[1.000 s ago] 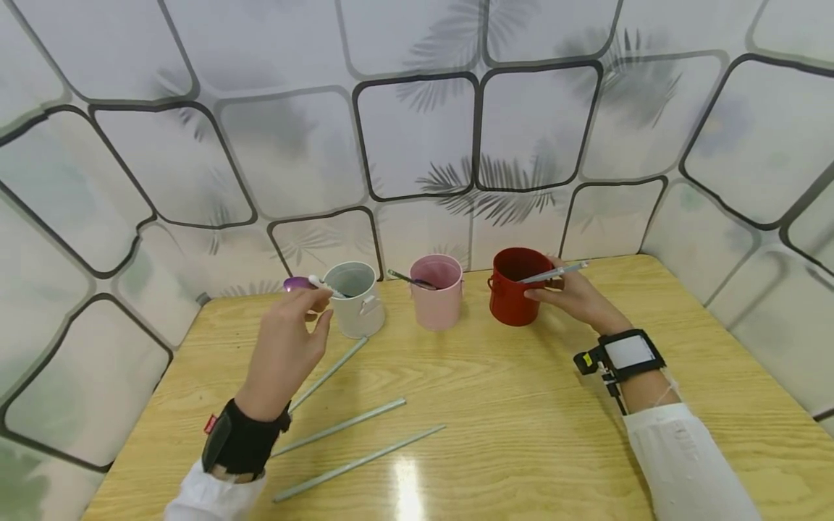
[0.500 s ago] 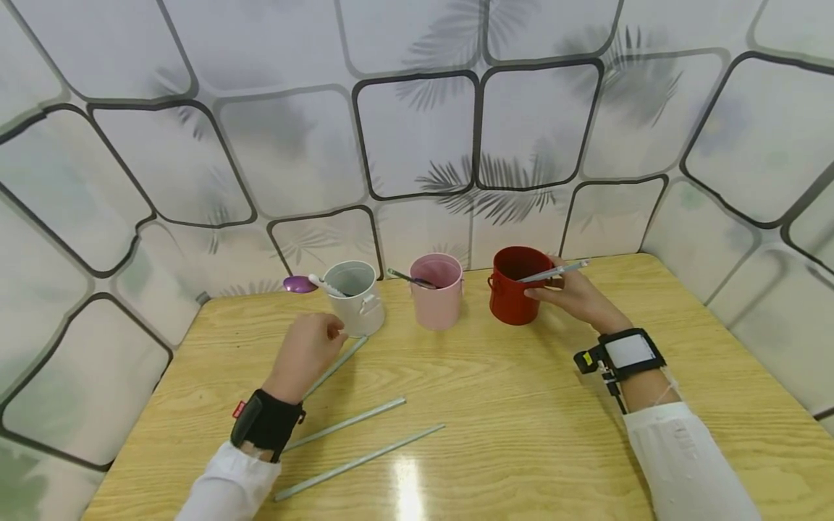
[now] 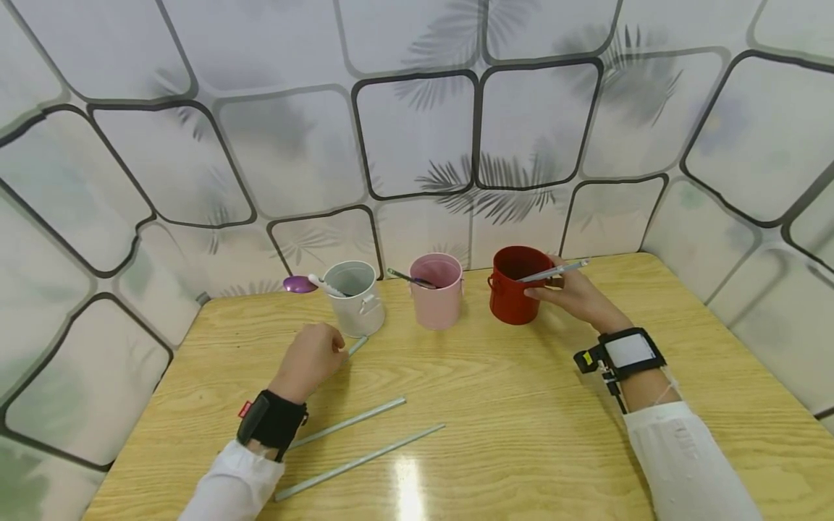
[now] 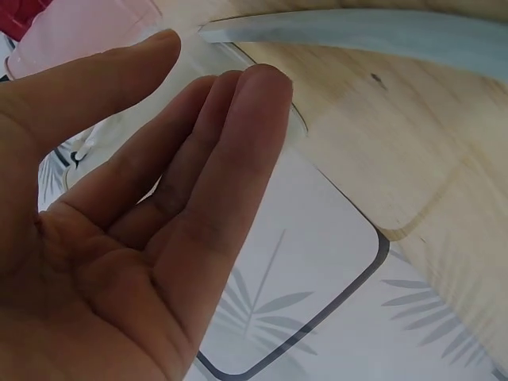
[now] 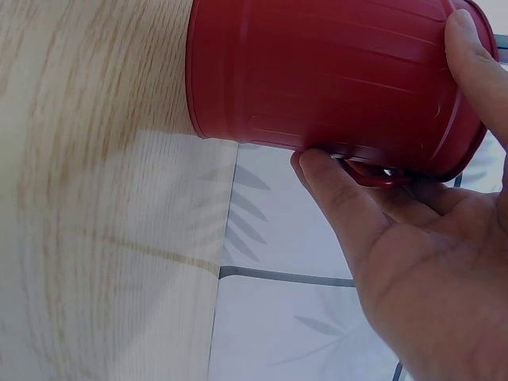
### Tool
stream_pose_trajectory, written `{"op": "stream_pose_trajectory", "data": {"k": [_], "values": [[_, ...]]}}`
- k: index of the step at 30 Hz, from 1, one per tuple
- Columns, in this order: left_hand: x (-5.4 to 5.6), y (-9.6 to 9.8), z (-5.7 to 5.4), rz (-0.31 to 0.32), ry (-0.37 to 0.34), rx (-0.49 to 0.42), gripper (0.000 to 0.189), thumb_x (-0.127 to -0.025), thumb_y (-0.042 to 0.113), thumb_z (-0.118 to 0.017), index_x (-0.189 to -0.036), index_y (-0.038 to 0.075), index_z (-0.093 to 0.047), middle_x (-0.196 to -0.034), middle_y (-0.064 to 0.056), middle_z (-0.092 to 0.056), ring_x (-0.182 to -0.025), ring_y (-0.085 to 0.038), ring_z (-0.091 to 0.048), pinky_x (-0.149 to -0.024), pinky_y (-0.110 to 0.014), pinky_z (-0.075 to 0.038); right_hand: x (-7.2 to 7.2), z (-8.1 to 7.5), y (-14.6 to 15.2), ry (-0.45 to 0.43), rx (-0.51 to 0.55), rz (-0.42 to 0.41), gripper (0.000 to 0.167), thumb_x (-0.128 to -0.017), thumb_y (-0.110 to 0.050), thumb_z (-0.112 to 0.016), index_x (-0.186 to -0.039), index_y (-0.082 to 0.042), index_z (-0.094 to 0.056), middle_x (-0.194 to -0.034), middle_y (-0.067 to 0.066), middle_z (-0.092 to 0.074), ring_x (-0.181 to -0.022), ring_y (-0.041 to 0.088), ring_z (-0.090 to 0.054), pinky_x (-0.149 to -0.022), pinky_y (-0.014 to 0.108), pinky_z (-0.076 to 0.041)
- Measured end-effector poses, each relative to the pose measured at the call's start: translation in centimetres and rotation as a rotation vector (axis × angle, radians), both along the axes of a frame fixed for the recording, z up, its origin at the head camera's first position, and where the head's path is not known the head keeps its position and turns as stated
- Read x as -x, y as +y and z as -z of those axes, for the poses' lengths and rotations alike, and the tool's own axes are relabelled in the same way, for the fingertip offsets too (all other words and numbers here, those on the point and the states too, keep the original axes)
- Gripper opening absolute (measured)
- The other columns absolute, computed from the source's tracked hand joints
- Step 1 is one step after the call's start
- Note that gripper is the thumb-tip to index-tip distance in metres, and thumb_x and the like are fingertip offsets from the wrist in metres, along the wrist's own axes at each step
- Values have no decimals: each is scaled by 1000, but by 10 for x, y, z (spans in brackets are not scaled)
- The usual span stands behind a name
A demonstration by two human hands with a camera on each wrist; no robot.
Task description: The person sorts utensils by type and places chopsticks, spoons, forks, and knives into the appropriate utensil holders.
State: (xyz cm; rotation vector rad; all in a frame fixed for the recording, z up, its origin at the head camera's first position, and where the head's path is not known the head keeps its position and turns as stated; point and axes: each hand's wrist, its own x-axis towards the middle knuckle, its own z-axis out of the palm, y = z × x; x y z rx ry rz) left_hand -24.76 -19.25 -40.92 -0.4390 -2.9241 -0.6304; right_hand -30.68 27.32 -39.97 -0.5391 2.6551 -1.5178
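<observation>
My left hand (image 3: pixel 311 356) hovers over a pale grey-green stick (image 3: pixel 357 346) in front of the white bucket (image 3: pixel 355 315). In the left wrist view its thumb and loosely bent fingers are apart with nothing between them, and the stick (image 4: pixel 357 32) lies beyond the fingertips. On the right, my right hand (image 3: pixel 580 295) grips the red bucket (image 3: pixel 513 307), thumb at the rim and fingers against the side by the handle (image 5: pixel 385 181). The bucket stands upright on the table. A light grey-blue stick-like item (image 3: pixel 554 271) leans out of it over the hand.
Two more pale sticks, a middle one (image 3: pixel 352 422) and a nearer one (image 3: pixel 365 461), lie on the wooden table (image 3: pixel 521 420). A purple spoon (image 3: pixel 300 284) leans out of the white bucket. The pink bucket (image 3: pixel 439 307) holds a thin dark-and-green item (image 3: pixel 407 278). A patterned wall (image 3: pixel 417 137) rises behind.
My left hand has moved down and right, away from the purple spoon at the white bucket's rim to the stick in front of it. The right hand has stayed on the red bucket.
</observation>
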Motion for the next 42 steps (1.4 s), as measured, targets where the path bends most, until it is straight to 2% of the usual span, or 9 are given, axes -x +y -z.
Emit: {"op": "stream_pose_trajectory", "data": {"k": [9,12,18,23,32,39,42], "values": [[-1,-1,5,4,6,53,11,-74,-6,-74,-69,3,-73,-70,-5,-65,-62,-19,-54,-55,-35,-50,-1,-1,-1,-4,-4,-4,71,-99,-13,-71,-157,0,-33,-154,23,-44,-135,47,-46,-95,24,-49],[-2,-2,6,16,14,63,9,-75,-6,-77,-71,2,-74,-72,-7,-68,-64,-19,-59,-57,-37,-53,-1,-1,-1,-2,-7,-3,71,-99,-13,-72,-157,0,-33,-153,23,-44,-135,47,-47,-98,30,-50],[-3,-1,4,15,-19,56,7,-76,-7,-82,-78,-3,-76,-81,-15,-73,-74,-28,-69,-67,-44,-59,0,-1,-1,-15,-7,3,70,-98,-14,-72,-156,0,-36,-153,22,-45,-136,48,-46,-104,52,-47],[-3,0,4,7,-24,71,7,-77,-6,-82,-78,-3,-75,-80,-14,-73,-74,-28,-69,-67,-44,-59,0,-3,-1,-11,-8,3,70,-99,-14,-72,-157,0,-35,-154,23,-44,-136,48,-46,-104,53,-47],[-6,2,7,-14,-19,78,15,-74,-9,-79,-70,1,-69,-72,-8,-65,-64,-20,-58,-57,-39,-54,-2,-3,-1,-16,-14,6,73,-99,-15,-72,-158,-1,-32,-154,23,-43,-135,48,-47,-101,45,-50],[-7,3,8,-11,-20,85,17,-70,-16,-71,-71,1,-68,-72,-8,-64,-64,-20,-56,-56,-38,-52,-3,-2,-1,4,-2,-9,70,-99,-13,-71,-157,0,-33,-152,23,-45,-137,42,-46,-96,23,-48],[-8,4,5,-7,-12,90,18,-69,-18,-69,-72,0,-69,-73,-9,-65,-65,-20,-57,-57,-38,-53,-2,-2,-1,6,4,-12,69,-99,-12,-71,-156,1,-34,-152,23,-46,-137,40,-45,-94,18,-47]]}}
